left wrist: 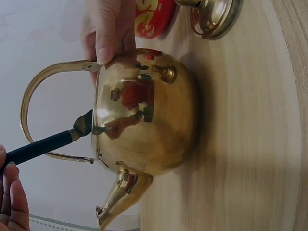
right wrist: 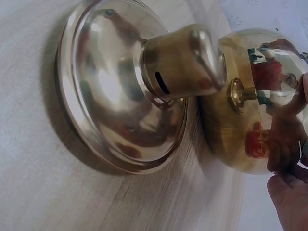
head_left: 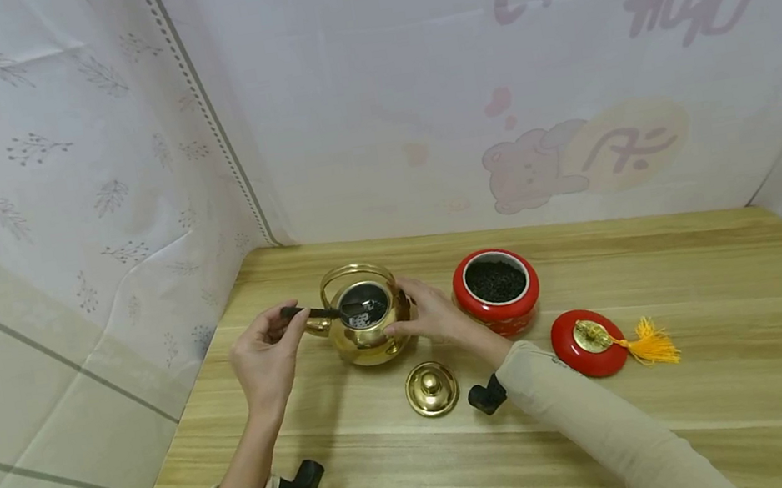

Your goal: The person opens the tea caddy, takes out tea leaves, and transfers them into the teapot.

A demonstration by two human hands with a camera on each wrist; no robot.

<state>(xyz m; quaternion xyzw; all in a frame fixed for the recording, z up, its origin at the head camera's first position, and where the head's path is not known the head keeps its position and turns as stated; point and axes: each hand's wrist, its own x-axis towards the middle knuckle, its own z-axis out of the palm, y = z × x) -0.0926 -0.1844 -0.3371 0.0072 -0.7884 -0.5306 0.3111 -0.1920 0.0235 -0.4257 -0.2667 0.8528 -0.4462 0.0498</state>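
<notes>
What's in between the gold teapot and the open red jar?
In the head view, the person's right hand lies between them: it holds the side of the gold teapot, with the open red jar just beyond.

Kettle (head_left: 371, 350), centre: gold-coloured metal, mirror-glossy. My tool (head_left: 324, 314), centre-left: matt black handle. Jar (head_left: 500, 311), right of centre: glossy red. My sleeves (head_left: 599, 415): matt cloth. Tabletop (head_left: 395, 471): wood-grained.
</notes>
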